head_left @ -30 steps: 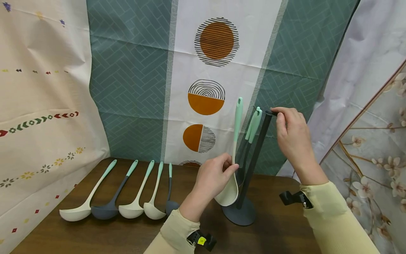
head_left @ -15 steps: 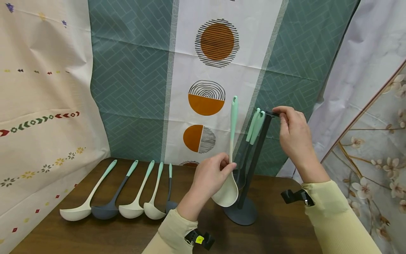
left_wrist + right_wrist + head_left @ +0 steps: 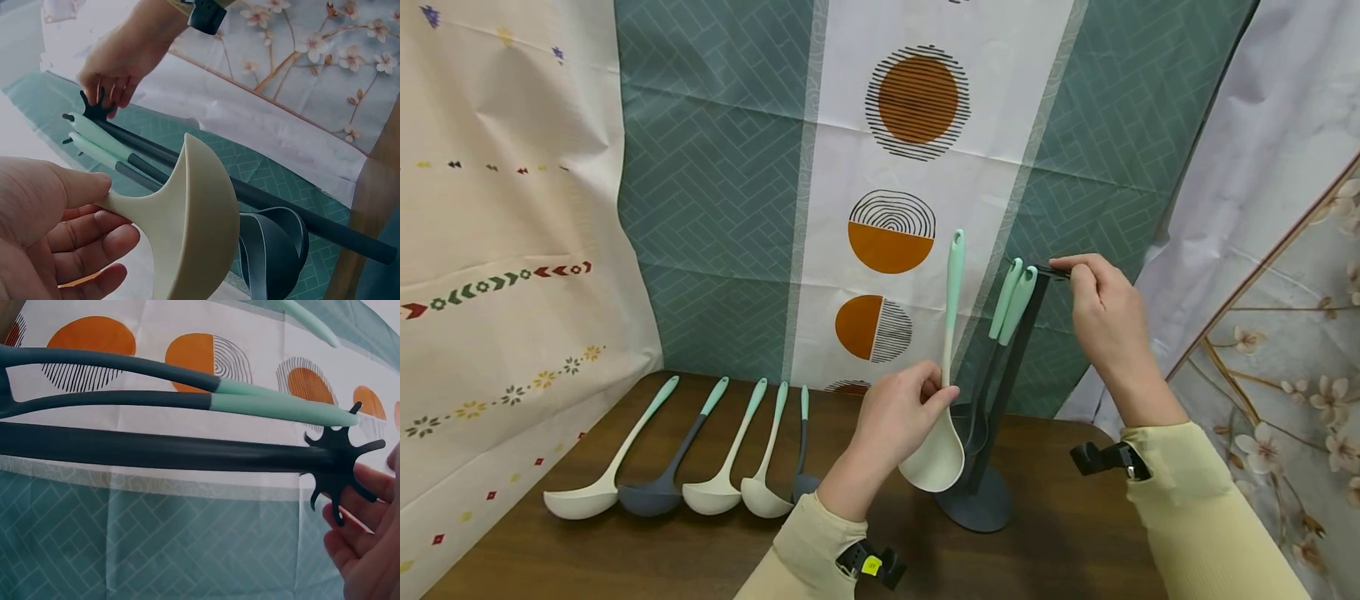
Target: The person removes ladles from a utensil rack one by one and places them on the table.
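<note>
In the head view, my left hand [image 3: 898,417] pinches a cream ladle [image 3: 934,460] where its handle meets the bowl. The ladle stands upright, mint-green handle end at the top, left of a dark utensil stand [image 3: 1006,392]. My right hand [image 3: 1108,312] grips the hooked top of the stand between thumb and fingers. Two dark ladles with mint handles [image 3: 1018,304] hang from that top, their bowls partly hidden behind the cream ladle. The right wrist view shows the star-shaped hook ring [image 3: 340,459] with my fingers [image 3: 350,534] on its edge.
Several ladles lie in a row on the brown table [image 3: 700,567] at the left, among them a cream ladle [image 3: 583,502] and a dark ladle [image 3: 651,498]. My left forearm partly covers a small dark ladle [image 3: 805,483]. A patterned cloth [image 3: 715,208] hangs behind the table.
The stand's top and the hanging ladles have turned and shifted slightly right, and my right hand moved right with them. The cream ladle in my left hand moved a little left.
</note>
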{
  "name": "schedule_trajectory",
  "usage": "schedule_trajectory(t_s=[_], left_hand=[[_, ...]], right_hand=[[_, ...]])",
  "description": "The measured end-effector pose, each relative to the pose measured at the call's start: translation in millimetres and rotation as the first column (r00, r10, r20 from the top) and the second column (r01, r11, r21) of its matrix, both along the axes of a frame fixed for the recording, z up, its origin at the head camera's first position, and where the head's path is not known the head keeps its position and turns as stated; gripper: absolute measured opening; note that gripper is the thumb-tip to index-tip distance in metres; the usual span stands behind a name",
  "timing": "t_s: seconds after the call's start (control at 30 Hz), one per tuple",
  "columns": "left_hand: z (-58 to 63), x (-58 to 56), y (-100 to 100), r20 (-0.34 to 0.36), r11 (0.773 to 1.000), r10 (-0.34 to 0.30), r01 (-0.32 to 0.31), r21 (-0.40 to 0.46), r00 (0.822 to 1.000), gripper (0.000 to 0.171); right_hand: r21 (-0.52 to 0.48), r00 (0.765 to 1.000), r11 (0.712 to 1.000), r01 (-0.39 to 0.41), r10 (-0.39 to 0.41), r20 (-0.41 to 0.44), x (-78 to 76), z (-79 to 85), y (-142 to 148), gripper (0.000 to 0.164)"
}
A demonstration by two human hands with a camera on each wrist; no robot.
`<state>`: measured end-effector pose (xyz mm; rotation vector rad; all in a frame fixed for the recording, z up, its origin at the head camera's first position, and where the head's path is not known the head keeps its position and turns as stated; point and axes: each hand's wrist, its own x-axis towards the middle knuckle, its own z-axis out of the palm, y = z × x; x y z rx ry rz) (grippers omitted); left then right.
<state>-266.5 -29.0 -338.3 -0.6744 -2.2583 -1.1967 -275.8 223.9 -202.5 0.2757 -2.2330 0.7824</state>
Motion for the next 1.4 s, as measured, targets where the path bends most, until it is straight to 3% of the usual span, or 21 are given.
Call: schedule_trajectory(t_s=[0.13,0.33,0.53,0.63,1.03,1.4], left_hand=[[0.1,0.2,1.1,0.014,1.000,0.003,-0.003,-0.010,1.000,0.015],[-0.3,0.4,1.7,0.030,1.000,0.007,-0.006,-0.013,1.000,0.015],[-5.4,0.4,-0.9,0.031,1.000,0.019,-0.018,-0.025,0.999,0.017],[-9.1,0.5,-4.4,0.038,0.999,0.025,-0.024,-0.043,0.999,0.019],[-22.7,-6.9,-29.9,0.046,0.982,0.130,-0.122,-0.143,0.991,0.019],[-40.2,-15.8,-43.7,0.110,0.956,0.238,-0.213,-0.200,0.965,0.022]], right_hand=[[0.010,1.000,1.000,0.012,-0.012,0.004,-0.3,-2.8,0.9,0.059],[0.013,0.995,0.999,0.041,-0.040,-0.092,-3.1,-9.6,-2.6,0.052],[0.064,0.960,0.995,0.075,-0.054,-0.273,-5.2,-15.2,-3.7,0.042],[0.080,0.944,0.993,0.093,-0.062,-0.323,-5.0,-15.0,-5.1,0.039],[0.081,0.927,0.994,0.072,-0.037,-0.373,-8.8,-7.1,-6.8,0.033],[0.050,0.929,0.997,0.062,-0.039,-0.368,-12.2,-11.5,-3.2,0.030]])
